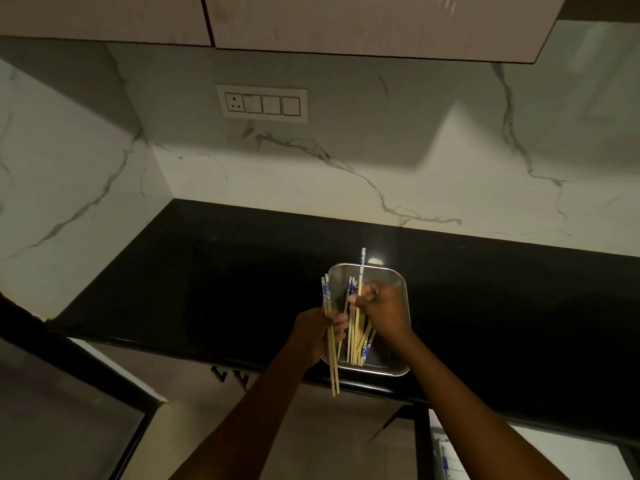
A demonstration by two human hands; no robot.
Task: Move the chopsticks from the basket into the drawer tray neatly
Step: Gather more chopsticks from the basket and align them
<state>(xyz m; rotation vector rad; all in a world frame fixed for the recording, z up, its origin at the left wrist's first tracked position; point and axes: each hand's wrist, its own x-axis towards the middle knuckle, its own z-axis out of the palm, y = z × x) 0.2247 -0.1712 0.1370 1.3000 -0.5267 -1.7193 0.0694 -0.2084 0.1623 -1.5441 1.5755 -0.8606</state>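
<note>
A steel basket point(401, 282) sits on the black counter near its front edge, with several bamboo chopsticks point(356, 344) with blue-and-white tops lying in it. My left hand point(313, 332) is closed around a small bundle of chopsticks point(331, 362) just left of the basket, their thin ends pointing down past the counter edge. My right hand point(384, 311) is over the basket, pinching one chopstick point(362, 266) whose patterned top sticks up past the far rim. The drawer tray is not clearly visible.
The black counter point(207, 271) runs into a marble corner on the left. A switch panel point(262, 103) is on the back wall, with wall cabinets point(346, 22) overhead. Drawer handles point(230, 374) show under the counter edge. An open compartment point(446, 459) lies at lower right.
</note>
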